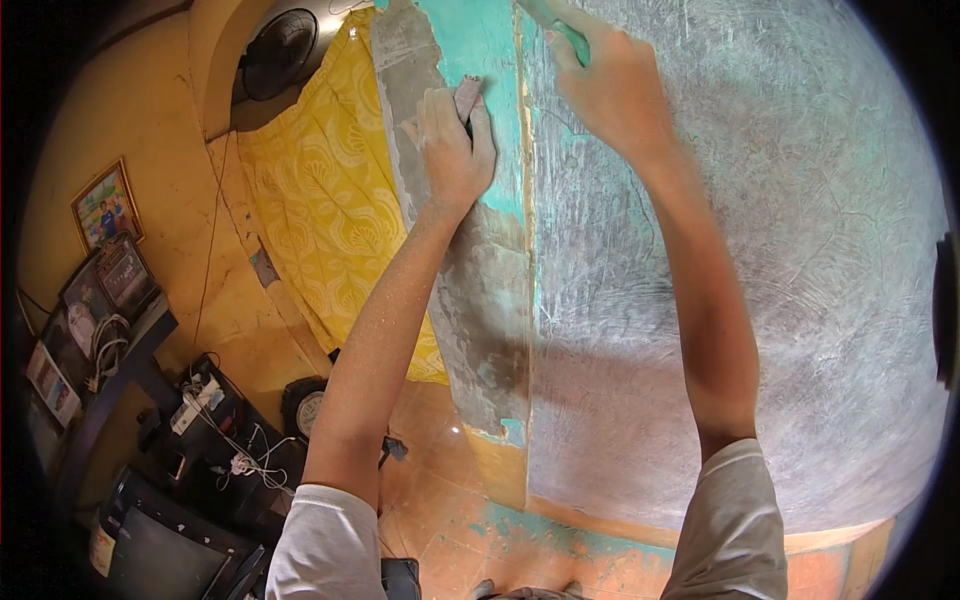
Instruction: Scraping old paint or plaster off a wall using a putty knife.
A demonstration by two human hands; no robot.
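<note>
Raised before me, my left hand (454, 146) is closed around a greyish, roll-like piece (467, 94) whose end sticks out above the fingers; its exact kind is unclear. That hand is against the narrow wall face beside the corner. Higher and to the right, my right hand (619, 90) grips a green handle (574, 43) of a tool that runs out at the top edge, so its working end is hidden. The wall (622, 277) is grey and scratched with turquoise paint patches. Turquoise paint (502, 165) and bare grey plaster (487, 300) cover the narrow face.
A yellow patterned curtain (322, 202) hangs left of the wall, below a black fan (281, 54). Framed pictures (109, 206), a dark shelf (135, 367), tangled cables (251, 461), a clock (307, 412) and a screen (165, 551) stand at left. Paint flakes lie on the tiled floor (442, 517).
</note>
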